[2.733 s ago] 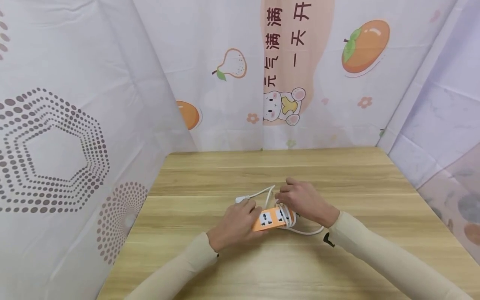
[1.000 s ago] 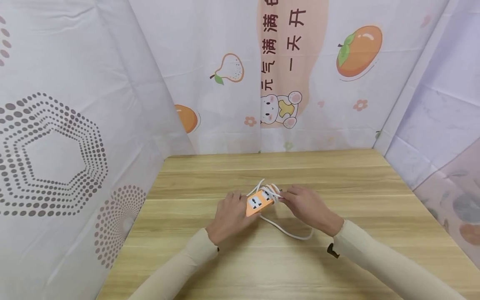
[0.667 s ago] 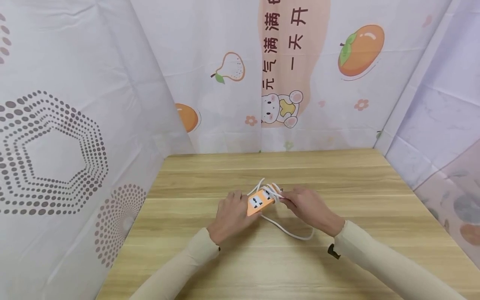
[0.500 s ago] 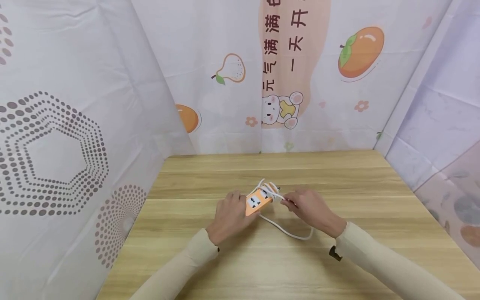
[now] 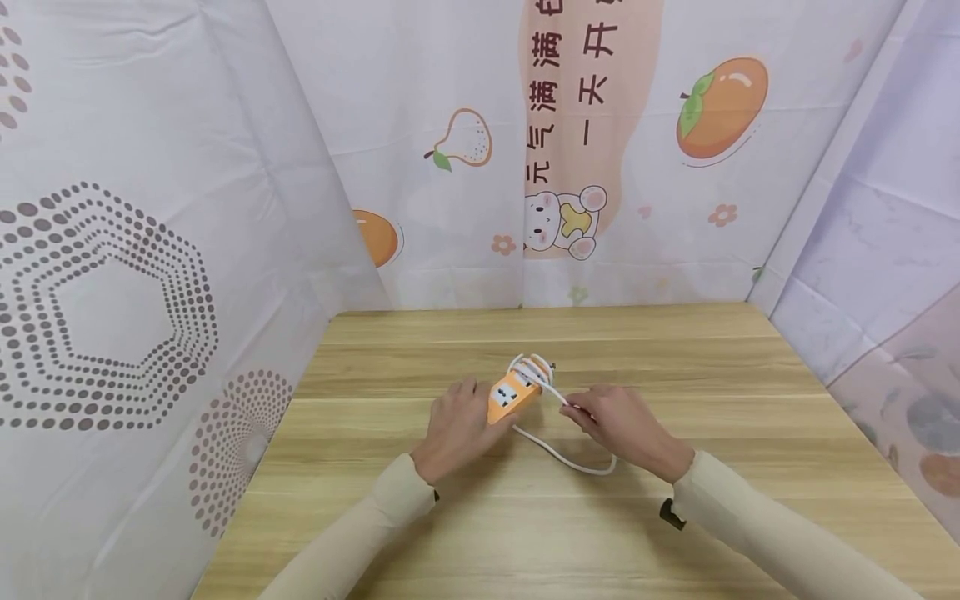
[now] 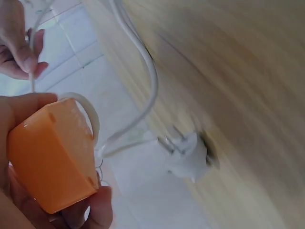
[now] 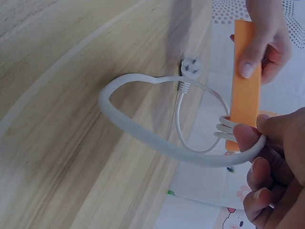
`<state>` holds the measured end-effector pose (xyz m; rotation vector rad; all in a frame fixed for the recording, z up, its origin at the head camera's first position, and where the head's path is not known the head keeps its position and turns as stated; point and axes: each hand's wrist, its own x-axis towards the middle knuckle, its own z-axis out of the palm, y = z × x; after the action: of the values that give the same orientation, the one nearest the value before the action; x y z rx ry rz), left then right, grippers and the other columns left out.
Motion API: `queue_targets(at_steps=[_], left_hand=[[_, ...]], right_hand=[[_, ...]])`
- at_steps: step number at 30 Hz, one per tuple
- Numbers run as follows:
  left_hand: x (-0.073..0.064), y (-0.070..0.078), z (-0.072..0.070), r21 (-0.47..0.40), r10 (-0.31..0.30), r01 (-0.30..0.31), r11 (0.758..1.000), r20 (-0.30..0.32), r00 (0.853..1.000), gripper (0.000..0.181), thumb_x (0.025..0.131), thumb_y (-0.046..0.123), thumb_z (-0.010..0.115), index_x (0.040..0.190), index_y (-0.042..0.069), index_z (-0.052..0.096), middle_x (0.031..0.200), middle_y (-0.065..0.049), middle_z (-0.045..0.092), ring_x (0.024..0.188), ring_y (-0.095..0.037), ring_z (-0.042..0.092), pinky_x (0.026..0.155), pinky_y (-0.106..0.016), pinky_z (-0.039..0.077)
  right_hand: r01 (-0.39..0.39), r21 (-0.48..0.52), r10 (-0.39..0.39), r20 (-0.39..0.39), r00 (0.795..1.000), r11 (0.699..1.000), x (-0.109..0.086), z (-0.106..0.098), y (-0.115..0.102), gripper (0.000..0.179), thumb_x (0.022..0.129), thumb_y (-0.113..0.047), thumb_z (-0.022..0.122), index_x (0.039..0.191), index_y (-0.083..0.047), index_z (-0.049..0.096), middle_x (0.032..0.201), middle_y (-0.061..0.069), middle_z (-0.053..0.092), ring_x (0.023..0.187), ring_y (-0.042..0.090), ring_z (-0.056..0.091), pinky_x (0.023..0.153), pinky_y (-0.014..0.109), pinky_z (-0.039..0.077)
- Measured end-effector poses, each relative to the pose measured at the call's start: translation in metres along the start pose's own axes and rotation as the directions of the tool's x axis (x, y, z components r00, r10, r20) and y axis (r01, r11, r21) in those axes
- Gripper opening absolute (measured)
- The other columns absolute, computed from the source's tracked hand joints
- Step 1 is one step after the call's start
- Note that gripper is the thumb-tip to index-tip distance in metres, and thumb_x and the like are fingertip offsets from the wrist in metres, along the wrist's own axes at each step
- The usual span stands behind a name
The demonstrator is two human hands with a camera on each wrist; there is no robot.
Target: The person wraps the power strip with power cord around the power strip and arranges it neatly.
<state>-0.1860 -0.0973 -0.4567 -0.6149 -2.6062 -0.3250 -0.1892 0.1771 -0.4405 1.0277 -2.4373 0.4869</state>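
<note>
wooden table (image 5: 420, 542): filling foreground
left hand (image 5: 456, 427): clasping orange power strip (image 5: 502, 396) by near end
right hand (image 5: 624, 427): pinching white cord (image 7: 143, 136) between thumb and fingers
orange power strip: slanting over wooden table
white cord: wrapping strip's far end, looping down
plug (image 7: 192, 68): lying on wooden table

Left hand (image 5: 456, 425) and right hand (image 5: 622, 425) bare. Left sleeve (image 5: 360, 521) and right sleeve (image 5: 780, 533) match: long, plain, pale cream cloth, fairly close-fitting, faint creases near wrists. Cuffs end at wrists. Small dark blocky piece (image 5: 672, 514) shows at underside of right cuff; dark speck (image 5: 437, 496) at left cuff, too small to identify.
</note>
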Motion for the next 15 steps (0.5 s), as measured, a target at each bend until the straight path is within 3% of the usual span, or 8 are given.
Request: queue_targets(at_steps=[4, 9, 15], left_hand=[[0.002, 0.001, -0.002, -0.115, -0.071, 0.076, 0.99, 0.047, 0.996, 0.054, 0.091, 0.058, 0.071, 0.1, 0.004, 0.068, 0.08, 0.0, 0.053, 0.063, -0.013, 0.049, 0.047, -0.026, 0.038], [0.005, -0.003, -0.003, -0.226, -0.181, 0.206, 0.952, 0.128, 0.975, 0.048, 0.091, 0.057, 0.07, 0.096, 0.01, 0.065, 0.079, 0.004, 0.051, 0.062, -0.011, 0.048, 0.05, -0.028, 0.039], [0.002, -0.001, -0.007, -0.392, -0.153, 0.22, 0.893, 0.194, 0.969, 0.051, 0.093, 0.056, 0.068, 0.109, 0.008, 0.066, 0.087, 0.004, 0.057, 0.07, -0.01, 0.052, 0.057, -0.028, 0.044]], right_hand=[[-0.017, 0.014, 0.017, 0.029, 0.999, 1.0, -0.003, 0.005, 0.001, 0.011, 0.09, -0.019, 0.081, 0.081, -0.016, 0.074, 0.06, -0.016, 0.041, 0.055, 0.0, 0.037, 0.048, 0.02, 0.034], [-0.075, 0.031, 0.071, 0.108, 0.992, 0.997, -0.01, 0.008, 0.002, 0.014, 0.094, -0.022, 0.077, 0.082, -0.018, 0.072, 0.062, -0.016, 0.04, 0.057, 0.0, 0.038, 0.051, 0.022, 0.035], [-0.123, 0.075, 0.112, 0.135, 0.984, 0.99, -0.012, 0.011, 0.006, 0.015, 0.096, -0.022, 0.074, 0.081, -0.02, 0.071, 0.064, -0.018, 0.046, 0.058, -0.001, 0.041, 0.052, 0.023, 0.038]])
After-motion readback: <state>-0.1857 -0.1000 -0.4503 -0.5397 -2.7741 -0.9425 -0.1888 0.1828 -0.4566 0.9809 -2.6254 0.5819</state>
